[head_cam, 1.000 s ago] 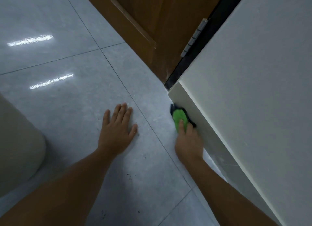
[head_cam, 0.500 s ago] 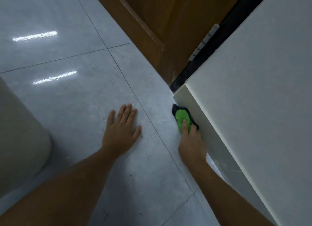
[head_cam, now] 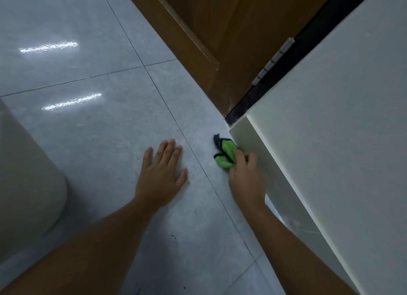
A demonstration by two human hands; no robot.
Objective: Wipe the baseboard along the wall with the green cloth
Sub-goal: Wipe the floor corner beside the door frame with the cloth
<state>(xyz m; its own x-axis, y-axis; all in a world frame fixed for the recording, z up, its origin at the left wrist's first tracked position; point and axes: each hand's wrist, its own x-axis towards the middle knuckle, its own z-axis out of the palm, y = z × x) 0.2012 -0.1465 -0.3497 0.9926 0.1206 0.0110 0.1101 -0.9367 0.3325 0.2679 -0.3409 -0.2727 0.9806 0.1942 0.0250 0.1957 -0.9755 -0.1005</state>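
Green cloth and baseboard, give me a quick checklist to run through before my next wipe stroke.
1. Right hand gripping the green cloth: ok.
2. Cloth pressed flat on the baseboard: not ok, it is bunched and mostly on the floor beside the end.
3. Left hand braced flat on the floor: ok.
4. Baseboard end by the wooden door reached: ok.
5. Baseboard clean: cannot tell.
6. Dark specks on the floor near the arms: not ok.
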